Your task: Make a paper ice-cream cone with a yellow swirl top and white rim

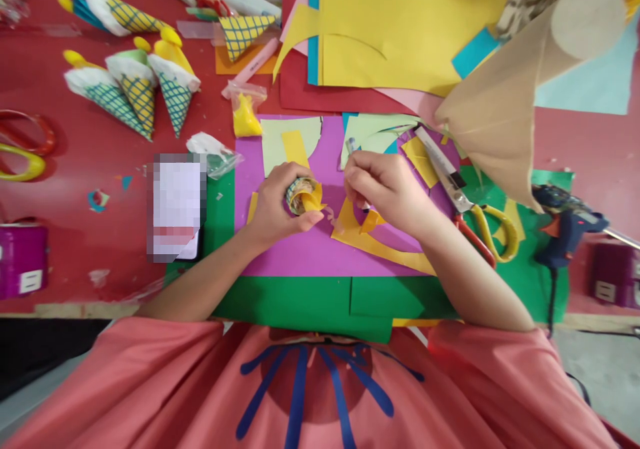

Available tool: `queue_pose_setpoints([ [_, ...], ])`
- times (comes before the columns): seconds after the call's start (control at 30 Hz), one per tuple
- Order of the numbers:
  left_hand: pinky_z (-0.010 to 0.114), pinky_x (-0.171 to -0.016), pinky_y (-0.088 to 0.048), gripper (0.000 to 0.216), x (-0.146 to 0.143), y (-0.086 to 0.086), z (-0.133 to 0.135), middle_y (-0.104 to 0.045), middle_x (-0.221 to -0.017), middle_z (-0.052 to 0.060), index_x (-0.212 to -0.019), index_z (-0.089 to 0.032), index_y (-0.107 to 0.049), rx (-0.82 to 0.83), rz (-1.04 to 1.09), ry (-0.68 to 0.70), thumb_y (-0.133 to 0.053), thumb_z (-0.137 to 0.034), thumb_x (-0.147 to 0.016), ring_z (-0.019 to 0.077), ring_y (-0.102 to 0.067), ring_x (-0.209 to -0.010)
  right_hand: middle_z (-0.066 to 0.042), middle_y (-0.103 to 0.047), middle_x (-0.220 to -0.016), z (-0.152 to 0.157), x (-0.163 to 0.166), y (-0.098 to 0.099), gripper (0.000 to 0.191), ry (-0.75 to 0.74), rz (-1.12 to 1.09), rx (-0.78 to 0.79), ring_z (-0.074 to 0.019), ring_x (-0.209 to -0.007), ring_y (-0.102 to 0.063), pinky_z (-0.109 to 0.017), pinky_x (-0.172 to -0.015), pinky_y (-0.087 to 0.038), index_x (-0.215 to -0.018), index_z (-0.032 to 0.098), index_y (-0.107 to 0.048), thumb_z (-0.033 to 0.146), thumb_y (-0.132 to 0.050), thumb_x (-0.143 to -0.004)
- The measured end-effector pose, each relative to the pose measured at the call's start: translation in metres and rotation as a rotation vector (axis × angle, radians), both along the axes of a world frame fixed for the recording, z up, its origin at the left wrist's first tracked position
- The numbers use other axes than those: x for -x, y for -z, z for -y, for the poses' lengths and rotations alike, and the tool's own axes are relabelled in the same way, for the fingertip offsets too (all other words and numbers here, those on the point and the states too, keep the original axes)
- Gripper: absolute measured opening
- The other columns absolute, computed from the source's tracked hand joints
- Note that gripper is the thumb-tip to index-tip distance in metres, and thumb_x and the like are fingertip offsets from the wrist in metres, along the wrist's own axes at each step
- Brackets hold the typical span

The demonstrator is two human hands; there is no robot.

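My left hand (pixel 274 199) is wrapped round a small paper cone (pixel 295 195) patterned with a blue grid. The cone's mouth faces me, and a yellow paper piece (pixel 313 199) sticks out of it. Just to the right, my right hand (pixel 377 179) is closed, with thumb and fingers pressed together; whatever they hold is mostly hidden. A small greyish tip (pixel 351 145) shows at the upper edge of that hand. Beneath it lie a curled orange-yellow scrap (pixel 371 222) and a cut yellow sheet (pixel 400 252) on purple paper (pixel 280 255).
Several finished cones (pixel 175 95) lie at upper left. A phone (pixel 177 202) is left of my arm. Scissors (pixel 463 202) and a glue gun (pixel 565 229) lie to the right, beside a large brown paper cone (pixel 505 95). Yellow sheets (pixel 410 29) are stacked at the back.
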State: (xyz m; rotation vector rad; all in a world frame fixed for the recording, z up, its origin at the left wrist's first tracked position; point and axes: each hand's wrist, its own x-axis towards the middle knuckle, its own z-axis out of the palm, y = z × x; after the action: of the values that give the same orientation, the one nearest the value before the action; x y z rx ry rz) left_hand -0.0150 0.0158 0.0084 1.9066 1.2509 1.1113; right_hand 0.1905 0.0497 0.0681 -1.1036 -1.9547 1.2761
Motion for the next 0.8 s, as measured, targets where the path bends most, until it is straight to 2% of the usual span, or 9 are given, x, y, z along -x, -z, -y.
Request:
queue_pose_setpoints([
  [0.07,0.035,-0.069,-0.047,0.055,0.001,0.001,0.000,-0.064,-0.082,0.001,-0.091,-0.025,-0.056,-0.046,-0.005,-0.001,-0.053,-0.079,-0.079,0.0182,-0.060,-0.075,0.004,-0.048,-0.052,0.002,0.001,0.000,0.042,-0.022,0.038,0.024,-0.0067,-0.048,-0.043,-0.023,-0.048,-0.034,-0.058,0.019,-0.045,0.027,-0.051,-0.098],
  [0.13,0.036,-0.069,-0.047,0.054,0.001,0.001,0.000,-0.065,-0.082,0.001,-0.091,-0.025,-0.056,-0.080,-0.008,-0.004,-0.054,-0.077,-0.079,0.0183,-0.060,-0.073,0.004,-0.052,-0.053,0.004,0.003,0.002,0.039,-0.059,0.038,0.042,-0.0063,-0.049,-0.045,-0.023,-0.049,-0.034,-0.060,0.018,-0.050,0.029,-0.053,-0.098],
  [0.27,0.037,-0.068,-0.048,0.057,0.001,0.000,-0.001,-0.064,-0.080,0.002,-0.090,-0.025,-0.055,-0.090,-0.063,-0.038,-0.052,-0.080,-0.078,0.0190,-0.058,-0.070,0.004,-0.063,-0.066,0.006,0.006,0.005,0.008,-0.079,-0.010,0.019,-0.0065,-0.054,-0.053,-0.021,-0.055,-0.040,-0.084,0.017,-0.065,0.023,-0.065,-0.089],
  [0.33,0.038,-0.068,-0.047,0.060,0.000,-0.001,-0.001,-0.064,-0.080,0.002,-0.090,-0.025,-0.054,-0.075,-0.103,-0.057,-0.049,-0.083,-0.077,0.0191,-0.058,-0.069,0.004,-0.064,-0.068,0.006,0.007,0.007,0.002,-0.053,-0.007,-0.027,-0.0059,-0.055,-0.052,-0.021,-0.057,-0.040,-0.087,0.017,-0.066,0.019,-0.066,-0.087],
  [0.5,0.038,-0.067,-0.046,0.065,0.000,-0.001,-0.001,-0.063,-0.079,0.002,-0.090,-0.025,-0.054,-0.054,-0.132,-0.074,-0.045,-0.088,-0.074,0.0190,-0.056,-0.069,0.002,-0.067,-0.074,0.006,0.008,0.008,0.003,-0.044,-0.012,-0.053,-0.0066,-0.058,-0.055,-0.022,-0.059,-0.043,-0.086,0.016,-0.067,0.016,-0.063,-0.086],
  [0.67,0.038,-0.068,-0.047,0.066,-0.001,0.001,-0.001,-0.064,-0.082,0.003,-0.092,-0.024,-0.054,-0.077,-0.116,-0.082,-0.047,-0.087,-0.075,0.0190,-0.057,-0.071,0.003,-0.065,-0.070,0.005,0.010,0.012,0.004,-0.029,-0.088,0.057,-0.0061,-0.052,-0.053,-0.021,-0.052,-0.043,-0.082,0.017,-0.062,0.014,-0.063,-0.085],
  [0.8,0.037,-0.069,-0.046,0.054,0.000,0.003,-0.001,-0.063,-0.084,0.001,-0.096,-0.026,-0.055,-0.151,-0.057,-0.047,-0.054,-0.077,-0.080,0.0179,-0.057,-0.071,0.004,-0.063,-0.066,0.004,0.013,0.019,0.010,0.006,-0.158,0.157,-0.0067,-0.052,-0.055,-0.020,-0.049,-0.044,-0.079,0.019,-0.058,0.017,-0.066,-0.084],
])
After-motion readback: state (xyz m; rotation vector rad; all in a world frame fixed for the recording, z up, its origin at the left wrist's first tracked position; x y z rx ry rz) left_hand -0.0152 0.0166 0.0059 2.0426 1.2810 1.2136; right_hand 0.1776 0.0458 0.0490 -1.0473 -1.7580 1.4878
